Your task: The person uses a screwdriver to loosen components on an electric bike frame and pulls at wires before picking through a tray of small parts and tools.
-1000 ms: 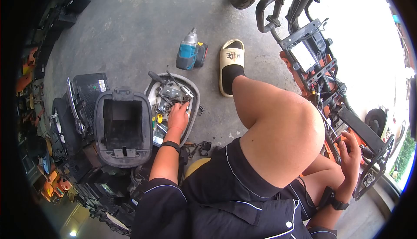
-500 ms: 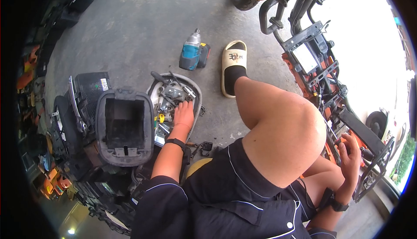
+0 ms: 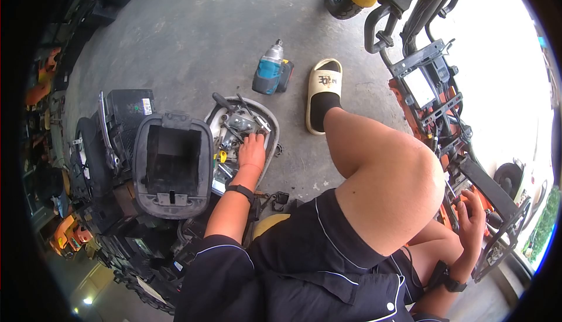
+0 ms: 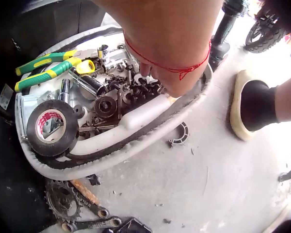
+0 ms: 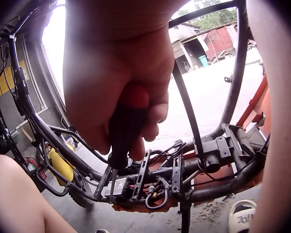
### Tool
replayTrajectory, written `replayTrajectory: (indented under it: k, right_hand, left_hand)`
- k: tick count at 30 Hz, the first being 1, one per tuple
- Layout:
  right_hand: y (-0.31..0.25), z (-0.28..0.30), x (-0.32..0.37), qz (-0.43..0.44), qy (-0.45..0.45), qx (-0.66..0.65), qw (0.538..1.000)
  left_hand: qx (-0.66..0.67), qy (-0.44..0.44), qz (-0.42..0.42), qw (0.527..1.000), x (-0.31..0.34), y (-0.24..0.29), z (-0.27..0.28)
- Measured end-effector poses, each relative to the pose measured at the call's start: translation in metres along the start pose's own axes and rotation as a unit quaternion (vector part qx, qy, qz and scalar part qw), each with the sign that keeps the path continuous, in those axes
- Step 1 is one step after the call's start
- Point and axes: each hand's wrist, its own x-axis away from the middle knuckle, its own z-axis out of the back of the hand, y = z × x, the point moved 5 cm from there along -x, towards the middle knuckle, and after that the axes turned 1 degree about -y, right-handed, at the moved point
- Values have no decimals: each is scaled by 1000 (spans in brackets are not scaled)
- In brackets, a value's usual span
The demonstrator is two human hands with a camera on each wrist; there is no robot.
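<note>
My left hand (image 3: 252, 153) reaches down into a pale, seat-shaped tray (image 4: 41, 165) full of loose hardware, its fingertips among small dark bolts (image 4: 140, 91). Whether it pinches one of them I cannot tell, as the wrist and palm cover the fingertips. Green-and-yellow pliers (image 4: 47, 74), a roll of black tape (image 4: 70, 127) and sockets lie in the same tray. On the other side, my right hand (image 5: 121, 73) grips a screwdriver (image 5: 125, 128) with a black handle and red end, its shaft pointing down near the bare vehicle frame (image 3: 430, 82).
A blue cordless impact wrench (image 3: 269, 75) lies on the floor beyond the tray. Left of the tray stands an open black bin (image 3: 140, 173) beside piled dark parts. My slippered foot (image 3: 322, 85) is planted between wrench and frame. A crank with chainring (image 4: 63, 201) lies near the tray.
The head view has shifted, so the scene sits slightly farther right. My left hand stays in the tray, its fingers moving a little among the parts. The right hand keeps its place.
</note>
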Motion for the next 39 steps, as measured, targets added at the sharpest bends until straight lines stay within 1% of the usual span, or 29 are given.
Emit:
replayTrajectory:
  k: [1, 3, 6, 10, 12, 13, 15, 16, 18, 19, 21, 22, 24, 25, 27, 28, 30, 31, 33, 37, 39]
  right_hand:
    - [-2, 0, 0, 8, 3, 15, 1000]
    - [-4, 0, 0, 17, 5, 31, 999]
    - [-2, 0, 0, 8, 0, 38, 999]
    - [-3, -1, -1, 12, -5, 34, 999]
    - [-4, -1, -2, 9, -10, 34, 999]
    - [-3, -2, -1, 12, -7, 31, 999]
    - [-2, -3, -2, 16, -4, 28, 999]
    - [-2, -3, -2, 17, -5, 29, 999]
    - [-3, -3, -2, 17, -5, 30, 999]
    - [-3, -4, -2, 13, -9, 25, 1000]
    - [-6, -4, -2, 11, -14, 20, 1000]
    - [-9, -4, -2, 7, -15, 28, 999]
    - [-14, -4, -2, 4, -16, 36, 999]
    - [-16, -5, -2, 5, -15, 37, 999]
    - [-18, -5, -4, 8, -15, 38, 999]
    - [-17, -6, -5, 11, -17, 40, 999]
    - [-17, -8, -4, 14, -21, 41, 999]
    - [-16, -8, -4, 8, -22, 34, 999]
    - [-18, -8, -5, 3, -22, 29, 999]
    - [-13, -10, -6, -9, -31, 19, 999]
    - [-11, -10, -8, -7, -35, 10, 999]
  left_hand:
    - [0, 1, 1, 1000, 1, 1, 4]
    - [53, -5, 10, 999, 3, 2, 12]
    - [63, -1, -4, 998, 7, 0, 6]
    - [87, 18, 7, 996, 11, -5, 8]
    - [149, 17, 47, 988, 13, -10, 13]
    - [150, 18, 48, 987, 14, -10, 15]
    - [197, 20, 117, 973, 16, -17, 17]
    - [197, 20, 117, 973, 16, -19, 16]
    - [247, 66, 120, 959, 18, -25, 17]
    - [248, 65, 120, 959, 17, -28, 16]
    - [277, 121, 86, 949, 14, -30, 17]
    - [277, 121, 87, 949, 11, -29, 22]
    - [359, 30, 159, 919, 1, -32, 19]
    - [360, 30, 160, 919, -5, -33, 15]
    - [380, -5, 152, 912, -17, -33, 2]
    - [380, -3, 154, 912, -20, -32, 7]
    - [481, -104, 183, 851, -22, -21, 10]
    - [482, -103, 184, 851, -23, -21, 9]
    - [497, -132, 201, 834, -25, -19, 1]
    - [484, -114, 201, 844, -26, -21, -11]
    - [406, -25, 159, 899, -26, -23, -5]
